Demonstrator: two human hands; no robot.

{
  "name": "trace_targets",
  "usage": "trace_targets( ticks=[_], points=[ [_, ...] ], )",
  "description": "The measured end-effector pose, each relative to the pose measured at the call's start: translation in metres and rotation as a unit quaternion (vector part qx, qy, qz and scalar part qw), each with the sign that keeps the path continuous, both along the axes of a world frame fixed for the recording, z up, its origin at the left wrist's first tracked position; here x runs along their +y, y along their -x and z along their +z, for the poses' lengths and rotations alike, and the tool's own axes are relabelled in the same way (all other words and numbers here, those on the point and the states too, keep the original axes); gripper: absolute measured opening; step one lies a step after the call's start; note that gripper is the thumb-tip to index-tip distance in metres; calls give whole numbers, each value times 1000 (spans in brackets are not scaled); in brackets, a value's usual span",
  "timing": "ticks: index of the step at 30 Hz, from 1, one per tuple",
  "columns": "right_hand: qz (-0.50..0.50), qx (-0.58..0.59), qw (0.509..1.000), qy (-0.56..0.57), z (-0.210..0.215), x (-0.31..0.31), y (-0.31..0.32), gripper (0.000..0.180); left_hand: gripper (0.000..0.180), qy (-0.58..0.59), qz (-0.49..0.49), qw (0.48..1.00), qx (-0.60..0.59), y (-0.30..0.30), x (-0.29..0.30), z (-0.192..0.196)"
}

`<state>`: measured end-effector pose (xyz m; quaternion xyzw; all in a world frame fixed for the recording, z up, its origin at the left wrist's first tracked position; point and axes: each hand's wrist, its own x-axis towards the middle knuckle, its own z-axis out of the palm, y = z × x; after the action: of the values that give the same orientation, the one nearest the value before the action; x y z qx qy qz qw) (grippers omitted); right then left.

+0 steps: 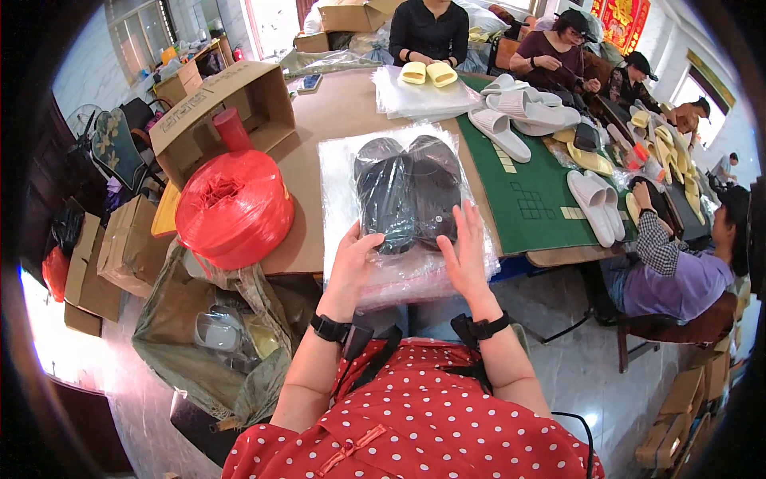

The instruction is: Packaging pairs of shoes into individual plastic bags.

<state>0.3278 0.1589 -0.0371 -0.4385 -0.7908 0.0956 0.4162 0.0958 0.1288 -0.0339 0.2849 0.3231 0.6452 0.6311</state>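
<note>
A pair of black slippers lies side by side inside a clear plastic bag, in front of me. Beneath it is a stack of clear plastic bags with a pinkish near edge. At the lower left corner of the bagged pair rests my left hand, thumb apart from the fingers and touching the plastic. My right hand is at the lower right side, its fingers spread and stretched out over the bag's edge. Neither hand is closed around anything. Both wrists wear black straps.
Left of the stack stand a large red roll of plastic twine and an open cardboard box. A sack holding bagged items sits below. White slippers lie on a green mat at right. Several people work around the table.
</note>
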Motion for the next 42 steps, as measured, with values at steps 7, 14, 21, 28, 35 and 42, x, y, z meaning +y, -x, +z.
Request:
trace_targets(
  ticks=[7,14,21,28,35,42],
  points=[
    [-87,151,985,10,18,-11,10,95,57,-32,-17,997,-69,-5,-20,10],
    [132,397,885,206,28,-15,12,41,65,-100,29,993,-49,-16,-38,26],
    [119,401,886,198,38,-41,25,44,73,-54,-56,996,-31,-29,-53,9],
    [162,351,897,214,22,-44,25,46,61,20,-91,994,-56,-28,-72,35],
    [112,139,974,139,-16,-47,-5,65,59,-68,125,989,37,-28,-93,16],
    [121,135,970,163,26,-29,-2,56,59,-63,526,835,146,93,-147,9]
  ],
)
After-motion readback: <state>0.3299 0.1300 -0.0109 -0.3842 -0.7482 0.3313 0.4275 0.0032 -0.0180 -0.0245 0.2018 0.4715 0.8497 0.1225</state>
